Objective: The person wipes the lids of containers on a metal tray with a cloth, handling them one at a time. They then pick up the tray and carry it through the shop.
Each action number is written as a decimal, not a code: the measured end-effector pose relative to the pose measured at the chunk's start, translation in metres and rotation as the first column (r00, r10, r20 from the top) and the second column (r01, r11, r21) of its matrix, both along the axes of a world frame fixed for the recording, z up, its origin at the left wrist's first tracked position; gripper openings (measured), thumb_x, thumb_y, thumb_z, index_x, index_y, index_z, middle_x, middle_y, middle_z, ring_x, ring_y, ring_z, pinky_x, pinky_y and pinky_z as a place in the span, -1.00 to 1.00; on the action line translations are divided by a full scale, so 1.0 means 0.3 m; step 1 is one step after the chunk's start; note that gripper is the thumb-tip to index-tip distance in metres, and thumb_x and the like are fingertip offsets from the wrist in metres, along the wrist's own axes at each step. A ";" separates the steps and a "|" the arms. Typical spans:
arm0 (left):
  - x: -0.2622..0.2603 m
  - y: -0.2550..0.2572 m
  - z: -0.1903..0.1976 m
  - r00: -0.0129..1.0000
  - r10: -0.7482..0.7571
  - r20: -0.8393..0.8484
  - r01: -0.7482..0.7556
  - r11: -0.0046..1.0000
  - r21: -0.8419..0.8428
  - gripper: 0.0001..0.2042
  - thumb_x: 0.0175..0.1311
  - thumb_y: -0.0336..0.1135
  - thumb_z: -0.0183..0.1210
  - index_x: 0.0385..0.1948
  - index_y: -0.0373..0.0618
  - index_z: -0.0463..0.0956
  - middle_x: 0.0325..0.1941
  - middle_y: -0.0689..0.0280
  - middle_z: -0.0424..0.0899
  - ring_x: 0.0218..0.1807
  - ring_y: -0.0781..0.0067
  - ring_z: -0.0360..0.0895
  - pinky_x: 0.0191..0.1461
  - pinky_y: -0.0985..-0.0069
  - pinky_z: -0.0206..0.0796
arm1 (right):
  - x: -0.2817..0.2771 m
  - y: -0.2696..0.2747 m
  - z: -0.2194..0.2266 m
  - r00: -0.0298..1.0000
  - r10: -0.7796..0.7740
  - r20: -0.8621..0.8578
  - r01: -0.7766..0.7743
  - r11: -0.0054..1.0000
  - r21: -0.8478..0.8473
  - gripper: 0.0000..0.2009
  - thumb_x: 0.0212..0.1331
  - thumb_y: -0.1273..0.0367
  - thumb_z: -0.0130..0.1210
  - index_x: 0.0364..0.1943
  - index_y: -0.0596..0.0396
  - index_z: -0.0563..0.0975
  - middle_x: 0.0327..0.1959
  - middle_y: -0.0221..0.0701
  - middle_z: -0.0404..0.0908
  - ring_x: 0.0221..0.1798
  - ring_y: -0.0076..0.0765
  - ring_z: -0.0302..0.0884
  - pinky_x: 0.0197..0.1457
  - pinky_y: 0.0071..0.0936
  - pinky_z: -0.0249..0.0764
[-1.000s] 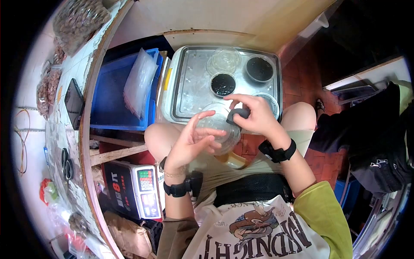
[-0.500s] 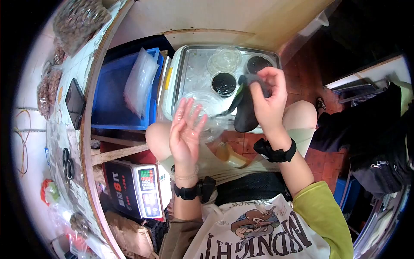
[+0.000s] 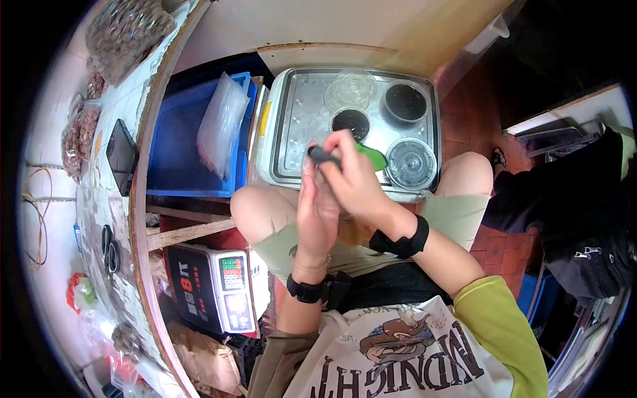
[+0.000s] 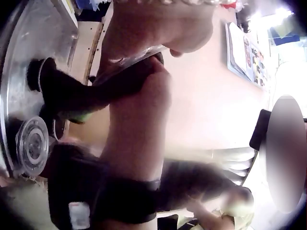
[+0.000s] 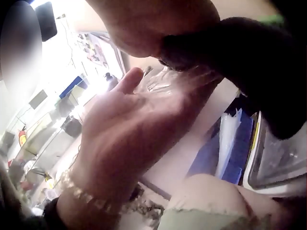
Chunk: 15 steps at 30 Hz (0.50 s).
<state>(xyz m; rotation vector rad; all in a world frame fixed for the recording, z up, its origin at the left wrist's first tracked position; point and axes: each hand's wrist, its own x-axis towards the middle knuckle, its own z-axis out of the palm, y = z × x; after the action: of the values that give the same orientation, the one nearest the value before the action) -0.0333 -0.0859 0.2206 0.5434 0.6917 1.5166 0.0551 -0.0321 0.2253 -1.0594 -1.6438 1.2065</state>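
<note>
R hand (image 3: 356,179) has its fingers and thumb clamped on a dark item (image 5: 240,52), kind unclear; a green part (image 3: 373,158) seems to belong to it. The dark item is over the near side of the metal tray (image 3: 290,126), prob. held there so it can be worked against the other palm. L hand (image 3: 317,211) is just off the tray's near edge, palm turned toward R hand, fingers roughly straight, thumb apart; clear plastic (image 5: 163,85) lies across them, prob. supported flat from below. Exact finger contact there: can't tell, b/c R hand covers it.

On the tray: small dark-filled cup (image 3: 350,124) mid-tray, larger dark-filled cup (image 3: 405,103) at its far R corner, lidded clear tub (image 3: 411,164) at its near R corner, clear lids (image 3: 350,91) nested toward its far edge, prob. stacked to save space. Knees flank the tray's near corners, so everything's in easy reach. L of the tray: blue crate (image 3: 171,152) w/ plastic sleeves (image 3: 223,126), prob. parked there to keep them dry.
</note>
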 end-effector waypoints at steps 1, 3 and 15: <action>0.003 0.005 0.008 0.996 0.075 -0.042 -0.077 0.996 -0.041 -0.44 0.48 0.01 -0.36 0.38 -0.13 -0.04 0.41 0.09 0.12 0.44 0.27 0.07 0.45 0.30 -0.08 | -0.012 -0.015 -0.002 0.998 0.047 0.041 -0.050 0.995 0.090 -0.77 0.17 0.43 -0.01 -0.14 0.14 0.25 -0.36 -0.05 0.55 -0.30 0.18 0.55 -0.31 -0.18 0.41; -0.033 0.020 0.007 0.999 0.035 -0.036 -0.035 0.999 0.002 -0.43 0.47 0.03 -0.37 0.37 -0.14 -0.02 0.41 0.08 0.12 0.43 0.20 0.09 0.45 0.27 -0.08 | -0.016 -0.041 -0.001 0.983 0.183 0.011 -0.183 0.983 0.022 -0.76 0.13 0.43 0.00 -0.15 0.14 0.27 -0.33 -0.02 0.56 -0.25 0.25 0.52 -0.25 -0.08 0.40; -0.168 0.026 -0.010 0.988 0.145 0.043 -0.143 0.988 -0.056 -0.35 0.39 0.16 -0.21 0.35 -0.14 0.05 0.45 0.15 0.08 0.42 -0.01 0.09 0.35 -0.04 0.08 | 0.159 -0.020 -0.107 0.988 0.142 0.060 -0.133 0.982 -0.135 -0.75 0.22 0.36 0.04 -0.13 0.10 0.27 -0.45 -0.12 0.54 -0.30 0.00 0.58 -0.26 -0.27 0.39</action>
<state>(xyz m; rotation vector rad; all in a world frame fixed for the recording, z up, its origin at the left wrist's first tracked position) -0.0837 -0.0782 0.2174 0.4234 0.7455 1.6355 0.1029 -0.0381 0.1931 -1.0934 -1.7347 1.3972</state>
